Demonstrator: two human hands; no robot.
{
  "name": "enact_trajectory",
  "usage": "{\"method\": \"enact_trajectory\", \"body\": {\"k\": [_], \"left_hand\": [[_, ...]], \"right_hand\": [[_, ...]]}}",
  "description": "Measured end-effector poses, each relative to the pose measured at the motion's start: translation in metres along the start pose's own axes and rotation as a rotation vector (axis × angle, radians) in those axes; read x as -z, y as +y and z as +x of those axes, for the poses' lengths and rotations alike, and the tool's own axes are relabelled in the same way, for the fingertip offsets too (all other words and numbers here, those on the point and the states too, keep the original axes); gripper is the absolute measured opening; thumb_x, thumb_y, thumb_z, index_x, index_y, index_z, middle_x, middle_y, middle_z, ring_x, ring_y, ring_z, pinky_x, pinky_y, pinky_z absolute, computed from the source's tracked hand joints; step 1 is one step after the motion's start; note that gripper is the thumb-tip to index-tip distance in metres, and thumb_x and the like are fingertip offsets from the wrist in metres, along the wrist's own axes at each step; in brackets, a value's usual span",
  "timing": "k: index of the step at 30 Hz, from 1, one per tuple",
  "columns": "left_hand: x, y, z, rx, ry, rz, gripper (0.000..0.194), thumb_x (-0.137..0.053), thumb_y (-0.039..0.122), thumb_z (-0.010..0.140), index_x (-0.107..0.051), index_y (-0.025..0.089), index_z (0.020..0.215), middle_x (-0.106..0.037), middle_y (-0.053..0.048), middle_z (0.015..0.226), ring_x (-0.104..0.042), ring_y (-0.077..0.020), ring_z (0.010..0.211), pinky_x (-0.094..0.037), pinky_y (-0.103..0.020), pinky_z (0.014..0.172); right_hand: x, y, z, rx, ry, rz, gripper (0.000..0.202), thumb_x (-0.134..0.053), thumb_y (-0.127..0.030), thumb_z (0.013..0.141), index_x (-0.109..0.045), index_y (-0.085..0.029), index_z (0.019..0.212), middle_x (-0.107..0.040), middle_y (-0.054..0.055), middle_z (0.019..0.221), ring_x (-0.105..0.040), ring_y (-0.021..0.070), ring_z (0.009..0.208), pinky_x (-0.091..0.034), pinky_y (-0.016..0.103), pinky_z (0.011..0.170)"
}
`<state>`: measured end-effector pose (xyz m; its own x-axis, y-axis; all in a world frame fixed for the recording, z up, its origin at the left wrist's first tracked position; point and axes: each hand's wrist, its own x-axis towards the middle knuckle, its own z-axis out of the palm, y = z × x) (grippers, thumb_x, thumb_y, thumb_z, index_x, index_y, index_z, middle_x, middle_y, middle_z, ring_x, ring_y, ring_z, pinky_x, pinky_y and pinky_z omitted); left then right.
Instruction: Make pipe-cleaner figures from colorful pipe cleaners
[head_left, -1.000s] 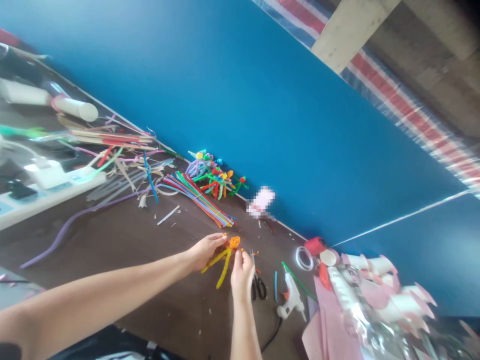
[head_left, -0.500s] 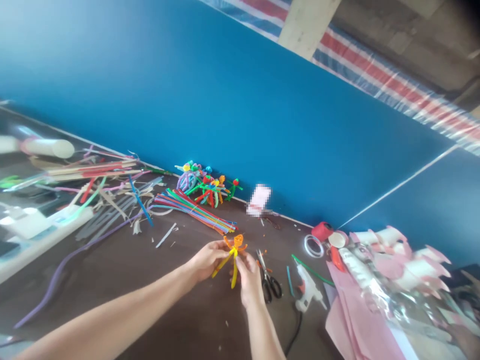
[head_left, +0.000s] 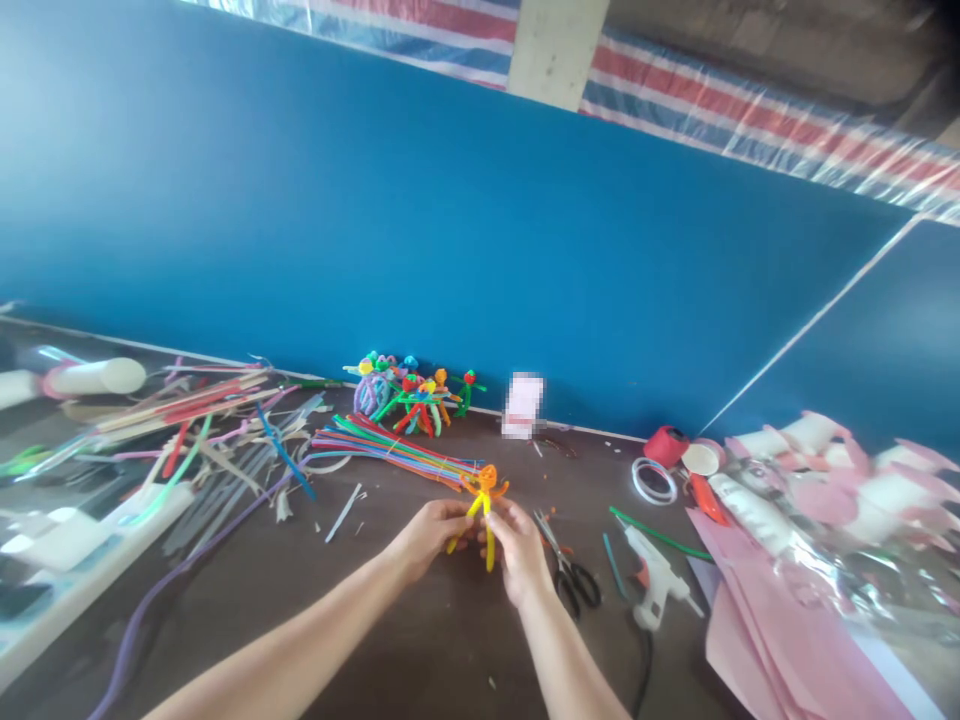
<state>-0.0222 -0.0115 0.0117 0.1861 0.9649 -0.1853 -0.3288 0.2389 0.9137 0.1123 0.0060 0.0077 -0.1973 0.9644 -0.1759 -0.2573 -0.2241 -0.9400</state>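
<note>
I've got left hand and right hand close together, fingers of both pinching yellow-orange figure over desk, scissors just beside right hand, coloured stem bundle beyond, glue gun farther right

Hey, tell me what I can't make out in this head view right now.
All in the head view:
- Most fingers of the left hand and right hand: hidden behind the thumbs and the yellow-and-orange figure.
- Pinkish-white item: pixelated, details unreadable.
- White power strip: cut off by the left edge.
- Black cord: cut off by the bottom edge.
- Colorful figures: too small and tangled to count.
</note>
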Motion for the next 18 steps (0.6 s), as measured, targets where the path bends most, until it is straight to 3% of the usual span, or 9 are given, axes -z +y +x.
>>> {"method": "enact_trajectory", "body": {"k": [6,11,15,18], "left_hand": [[0.008,0.001,0.005,-0.138,0.118,0.116,0.025,-0.065,0.032,0.061,-0.064,0.011,0.075,-0.061,-0.002,0.062,-0.049,-0.0106,0.053,-0.033,-0.021,0.052],[0.025,0.014,0.010,-0.209,0.196,0.194,0.024,-0.063,0.031,0.064,-0.063,0.013,0.079,-0.065,-0.005,0.071,-0.055,-0.0148,0.065,-0.036,-0.022,0.057],[0.035,0.042,0.029,-0.282,0.275,0.276,0.027,-0.063,0.029,0.063,-0.062,0.012,0.083,-0.066,-0.006,0.073,-0.058,-0.0185,0.073,-0.039,-0.024,0.062],[0.039,0.064,0.056,-0.295,0.332,0.256,0.025,-0.064,0.026,0.062,-0.060,0.012,0.083,-0.066,-0.006,0.077,-0.058,-0.0192,0.083,-0.039,-0.023,0.070]], "right_hand": [[0.000,-0.010,0.004,0.160,-0.166,-0.392,0.023,-0.060,-0.030,0.065,-0.065,-0.014,0.081,-0.064,0.004,0.064,-0.057,0.0176,0.059,-0.043,0.026,0.053],[0.003,-0.003,0.002,0.289,-0.140,-0.676,0.015,-0.057,-0.026,0.066,-0.066,-0.015,0.071,-0.064,0.004,0.063,-0.056,0.0185,0.059,-0.042,0.027,0.058],[0.016,0.010,-0.007,0.246,-0.145,-0.679,0.017,-0.057,-0.023,0.064,-0.065,-0.017,0.078,-0.062,0.003,0.063,-0.056,0.0161,0.056,-0.041,0.025,0.056],[0.026,0.014,-0.015,0.136,-0.235,-0.595,0.012,-0.056,-0.021,0.064,-0.063,-0.018,0.073,-0.058,0.000,0.057,-0.052,0.0123,0.049,-0.038,0.022,0.048]]}}
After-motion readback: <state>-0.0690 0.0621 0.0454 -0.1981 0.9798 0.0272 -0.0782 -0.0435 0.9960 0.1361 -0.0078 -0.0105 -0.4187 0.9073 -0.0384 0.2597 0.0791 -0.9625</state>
